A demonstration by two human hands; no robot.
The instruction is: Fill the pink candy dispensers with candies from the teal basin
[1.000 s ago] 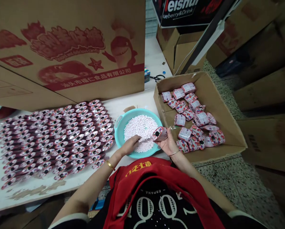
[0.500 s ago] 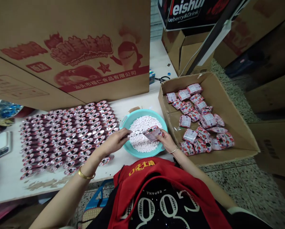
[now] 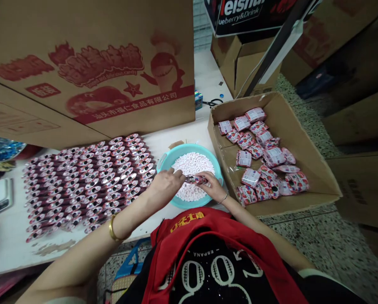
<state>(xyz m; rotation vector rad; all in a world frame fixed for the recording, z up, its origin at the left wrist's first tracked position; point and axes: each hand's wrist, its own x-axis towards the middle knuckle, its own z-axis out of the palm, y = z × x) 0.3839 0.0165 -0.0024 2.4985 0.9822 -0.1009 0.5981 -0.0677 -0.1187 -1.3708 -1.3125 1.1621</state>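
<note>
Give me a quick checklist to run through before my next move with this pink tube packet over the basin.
1. Pink tube packet gripped by left hand and right hand: ok.
2. Packet held above the teal basin: ok.
3. White candies contained in the basin, none seen on the table: ok.
4. Packet's open end free of the fingers: cannot tell, the hands hide its ends.
5. Rows of tube packets on the table, out from under the hands: ok.
6. Cardboard box beside the basin, with room among its packets: ok.
</note>
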